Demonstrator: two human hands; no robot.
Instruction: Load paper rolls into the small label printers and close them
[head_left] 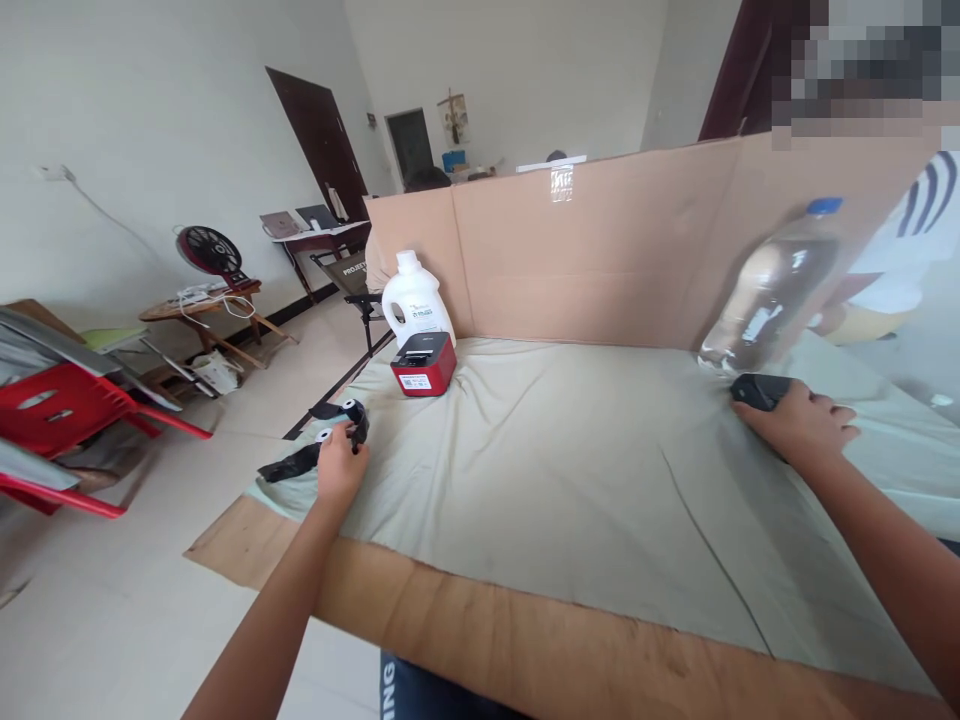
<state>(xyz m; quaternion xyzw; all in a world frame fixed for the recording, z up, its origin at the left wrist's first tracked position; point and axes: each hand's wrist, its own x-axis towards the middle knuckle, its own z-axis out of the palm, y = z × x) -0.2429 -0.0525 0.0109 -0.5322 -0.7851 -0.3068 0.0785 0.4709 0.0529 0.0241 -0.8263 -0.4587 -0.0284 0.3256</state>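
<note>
While the left hand grips a black item, the right hand grasps a dark object.

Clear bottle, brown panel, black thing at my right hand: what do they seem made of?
Clear bottle: likely glossy plastic, being see-through with highlights. Brown panel: apparently matte cardboard, with fold creases. Black thing at your right hand: perhaps smooth plastic, from its faint sheen; hard to tell.

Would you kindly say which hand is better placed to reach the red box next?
Probably the left hand; it is nearer the red box than the right hand, though both look occupied.
</note>
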